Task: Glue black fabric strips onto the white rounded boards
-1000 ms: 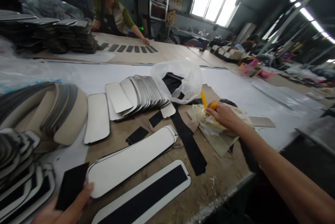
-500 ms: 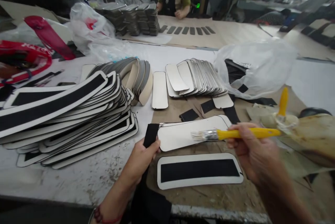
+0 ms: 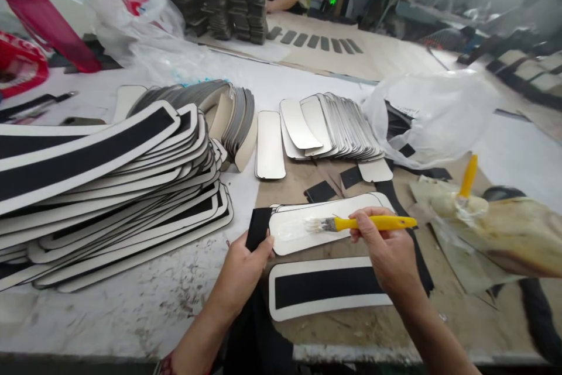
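Observation:
My right hand [image 3: 390, 252] is closed around the yellow handle of a paintbrush [image 3: 377, 223]. Its pale bristles touch the upper face of a white rounded panel [image 3: 298, 229], where a wet-looking white smear shows toward the left end. Fingers of my left hand [image 3: 243, 269] pinch a black strip [image 3: 259, 226] at that end, the thumb against the panel's corner. More white panels [image 3: 281, 207] lie just under this one. Nearer to me is a white panel with a black strip stuck along its middle [image 3: 325, 287], partly covered by my right forearm and hand.
To the left rises a large stack of black-striped panels [image 3: 132, 199]. Behind are curved grey-edged pieces [image 3: 241, 123] and a fanned row of white panels [image 3: 342, 129]. On the right are a plastic bag [image 3: 439, 112] and a second brush [image 3: 468, 179] upright in a container. Someone works across the table.
The paintbrush in my right hand has moved left along the white panel, and a wet smear now shows there. My left hand stays at the panel's left end. The view has shifted slightly.

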`<act>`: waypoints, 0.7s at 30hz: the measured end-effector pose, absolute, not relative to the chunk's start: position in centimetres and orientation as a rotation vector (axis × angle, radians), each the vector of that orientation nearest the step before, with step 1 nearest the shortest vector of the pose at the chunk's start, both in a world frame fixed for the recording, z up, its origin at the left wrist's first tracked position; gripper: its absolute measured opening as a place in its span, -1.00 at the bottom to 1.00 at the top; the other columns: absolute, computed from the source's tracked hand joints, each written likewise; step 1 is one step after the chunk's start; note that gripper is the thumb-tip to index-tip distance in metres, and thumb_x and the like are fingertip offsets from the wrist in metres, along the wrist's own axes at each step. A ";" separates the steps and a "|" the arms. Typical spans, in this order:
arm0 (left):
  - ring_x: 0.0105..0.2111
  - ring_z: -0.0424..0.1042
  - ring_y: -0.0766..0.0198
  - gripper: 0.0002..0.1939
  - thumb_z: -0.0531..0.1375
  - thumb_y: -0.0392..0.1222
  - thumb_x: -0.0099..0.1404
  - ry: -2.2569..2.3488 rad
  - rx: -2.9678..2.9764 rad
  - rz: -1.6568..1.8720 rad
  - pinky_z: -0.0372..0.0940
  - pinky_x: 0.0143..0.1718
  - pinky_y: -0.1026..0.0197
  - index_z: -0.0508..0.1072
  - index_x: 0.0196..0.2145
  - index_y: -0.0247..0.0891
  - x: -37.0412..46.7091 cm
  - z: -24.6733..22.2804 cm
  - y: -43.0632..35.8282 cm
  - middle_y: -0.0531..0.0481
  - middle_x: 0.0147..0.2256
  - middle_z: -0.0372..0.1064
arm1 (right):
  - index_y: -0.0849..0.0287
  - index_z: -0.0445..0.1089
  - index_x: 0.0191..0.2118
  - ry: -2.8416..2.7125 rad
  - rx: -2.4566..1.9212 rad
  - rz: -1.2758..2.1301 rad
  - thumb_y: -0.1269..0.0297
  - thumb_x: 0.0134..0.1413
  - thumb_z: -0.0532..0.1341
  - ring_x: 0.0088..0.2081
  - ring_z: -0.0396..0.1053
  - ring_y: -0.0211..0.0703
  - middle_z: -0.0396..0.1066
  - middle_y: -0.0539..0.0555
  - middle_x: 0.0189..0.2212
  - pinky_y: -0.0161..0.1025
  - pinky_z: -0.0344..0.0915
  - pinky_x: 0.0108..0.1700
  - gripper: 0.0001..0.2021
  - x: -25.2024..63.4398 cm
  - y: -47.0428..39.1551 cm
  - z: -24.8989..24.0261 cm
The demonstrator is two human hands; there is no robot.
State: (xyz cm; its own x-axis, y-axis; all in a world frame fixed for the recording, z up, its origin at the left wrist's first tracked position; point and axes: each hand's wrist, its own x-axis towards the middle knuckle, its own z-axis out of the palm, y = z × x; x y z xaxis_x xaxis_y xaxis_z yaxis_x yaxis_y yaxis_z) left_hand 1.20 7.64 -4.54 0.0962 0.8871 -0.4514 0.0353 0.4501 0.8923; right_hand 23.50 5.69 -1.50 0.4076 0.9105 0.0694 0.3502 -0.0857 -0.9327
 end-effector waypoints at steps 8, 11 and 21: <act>-0.54 0.25 0.28 -0.63 0.24 0.11 0.05 1.383 0.958 0.789 0.17 -0.49 0.29 0.39 -0.45 -0.30 1.2 -5.4 7.5 0.07 -0.56 0.30 | 0.19 0.30 -0.34 -1.427 -1.822 0.130 0.20 0.13 0.13 -0.38 0.31 -0.19 0.28 0.03 -0.41 -0.22 0.27 -0.29 -0.85 27.6 4.9 0.1; -0.54 0.24 0.29 -0.62 0.25 0.13 0.04 1.405 0.965 0.796 0.16 -0.49 0.29 0.38 -0.46 -0.30 1.2 -5.6 7.5 0.09 -0.59 0.28 | 0.20 0.30 -0.33 -1.531 -1.811 -0.029 0.26 0.14 0.11 -0.32 0.31 -0.17 0.30 0.06 -0.38 -0.21 0.28 -0.24 -0.88 28.4 4.8 0.2; -0.58 0.18 0.30 -0.58 0.21 0.18 0.05 1.398 0.998 0.755 0.12 -0.54 0.29 0.37 -0.44 -0.30 1.6 -5.1 7.3 0.11 -0.63 0.21 | 0.16 0.28 -0.27 -1.817 -1.596 -0.298 0.43 0.12 0.13 -0.24 0.32 -0.15 0.33 0.08 -0.34 -0.18 0.27 -0.14 -0.94 29.7 3.9 2.0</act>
